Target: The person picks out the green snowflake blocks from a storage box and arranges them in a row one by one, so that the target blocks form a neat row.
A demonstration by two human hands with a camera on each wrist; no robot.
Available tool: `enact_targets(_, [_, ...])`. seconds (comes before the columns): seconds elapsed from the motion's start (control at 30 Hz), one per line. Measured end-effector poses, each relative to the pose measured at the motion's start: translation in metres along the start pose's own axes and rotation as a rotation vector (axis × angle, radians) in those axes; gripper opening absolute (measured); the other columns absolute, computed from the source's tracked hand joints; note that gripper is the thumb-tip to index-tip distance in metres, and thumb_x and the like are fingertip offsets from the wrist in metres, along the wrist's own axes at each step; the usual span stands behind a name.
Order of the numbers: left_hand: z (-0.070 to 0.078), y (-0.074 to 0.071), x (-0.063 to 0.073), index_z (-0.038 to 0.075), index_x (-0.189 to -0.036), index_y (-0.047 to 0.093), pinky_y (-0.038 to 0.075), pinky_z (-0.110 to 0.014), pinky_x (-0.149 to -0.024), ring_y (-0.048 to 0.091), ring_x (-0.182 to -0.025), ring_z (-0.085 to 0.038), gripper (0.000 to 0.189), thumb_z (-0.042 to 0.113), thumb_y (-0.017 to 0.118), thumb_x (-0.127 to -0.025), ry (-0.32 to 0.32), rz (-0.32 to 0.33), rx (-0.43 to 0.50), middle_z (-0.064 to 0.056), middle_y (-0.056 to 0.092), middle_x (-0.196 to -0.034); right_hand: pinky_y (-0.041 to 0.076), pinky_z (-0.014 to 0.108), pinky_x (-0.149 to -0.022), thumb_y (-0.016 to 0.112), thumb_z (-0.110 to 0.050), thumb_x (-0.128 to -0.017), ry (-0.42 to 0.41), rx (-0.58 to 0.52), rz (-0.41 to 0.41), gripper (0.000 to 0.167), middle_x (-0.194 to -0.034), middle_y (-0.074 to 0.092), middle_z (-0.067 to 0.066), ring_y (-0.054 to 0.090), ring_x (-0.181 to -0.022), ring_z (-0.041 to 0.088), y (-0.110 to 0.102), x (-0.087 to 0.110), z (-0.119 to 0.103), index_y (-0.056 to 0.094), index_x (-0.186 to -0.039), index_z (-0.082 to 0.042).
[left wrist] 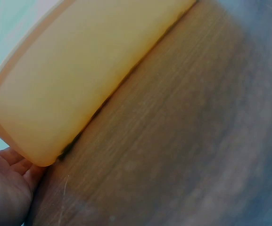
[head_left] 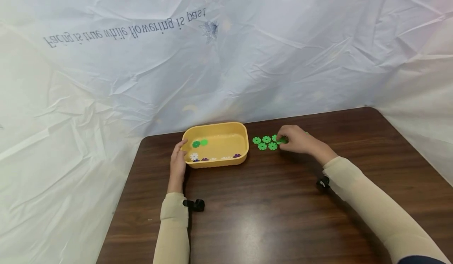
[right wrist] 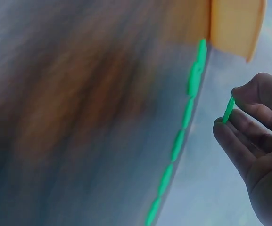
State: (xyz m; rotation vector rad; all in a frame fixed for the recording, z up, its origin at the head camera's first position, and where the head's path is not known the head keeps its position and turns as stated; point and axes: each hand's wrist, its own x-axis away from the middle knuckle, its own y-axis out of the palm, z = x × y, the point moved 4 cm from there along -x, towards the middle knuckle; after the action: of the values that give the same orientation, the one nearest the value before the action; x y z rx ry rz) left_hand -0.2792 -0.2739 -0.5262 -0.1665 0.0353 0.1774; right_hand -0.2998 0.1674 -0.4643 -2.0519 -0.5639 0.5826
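A yellow plastic basin stands at the back left of the table. My left hand holds its left side, fingertips over the rim; in the left wrist view, the hand is against the outer wall. At the basin's right, my right hand pinches a green notched disc between thumb and finger, above the table in the right wrist view. Several green notched discs lie flat in rows on the table between the basin and this hand; the hand hides part of the rows.
Inside the basin lie two green discs, a white one and some purple ones. The dark wooden table ends at the back against a pale printed cloth.
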Motion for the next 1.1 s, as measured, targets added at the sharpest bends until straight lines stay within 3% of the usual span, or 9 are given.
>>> enact_targets(0.3, [0.001,0.0,-0.001,0.013,-0.152,0.056,0.028,-0.053,-0.118,0.034,-0.151,-0.031,0.052,0.012,0.038,-0.103,0.006,0.012,-0.011,-0.01,0.039,-0.166,0.058,0.05,-0.084,0.072,0.004,-0.09,0.058,-0.023,-0.03,0.031,-0.113,0.073,0.019,0.07,-0.102,0.036,0.001,0.008,0.013,0.069,-0.121,0.006])
enact_targets(0.77, [0.0,0.0,0.0,0.013,-0.152,0.056,0.028,-0.053,-0.119,0.033,-0.152,-0.03,0.052,0.012,0.037,-0.103,0.012,0.007,-0.007,-0.009,0.038,-0.167,0.058,0.05,-0.085,0.072,0.004,-0.093,0.075,-0.024,-0.068,0.02,-0.109,0.073,0.017,0.071,-0.101,0.036,0.01,0.006,0.017,0.07,-0.113,0.001])
enact_targets(0.97, [0.0,0.0,-0.001,0.012,-0.152,0.056,0.028,-0.053,-0.118,0.033,-0.152,-0.031,0.053,0.011,0.038,-0.102,0.011,0.014,-0.005,-0.01,0.039,-0.166,0.056,0.052,-0.082,0.067,0.007,-0.092,0.056,0.012,0.0,0.017,-0.104,0.074,0.014,0.07,-0.096,0.032,0.005,0.005,0.016,0.072,-0.106,-0.001])
enact_targets(1.1, [0.002,0.0,0.0,0.012,-0.152,0.056,0.028,-0.053,-0.119,0.033,-0.152,-0.03,0.052,0.012,0.037,-0.103,0.014,0.012,-0.005,-0.01,0.039,-0.166,0.055,0.053,-0.084,0.062,0.007,-0.095,0.033,0.002,0.036,0.018,-0.106,0.074,0.017,0.07,-0.098,0.034,-0.004,-0.006,0.004,0.071,-0.109,0.001])
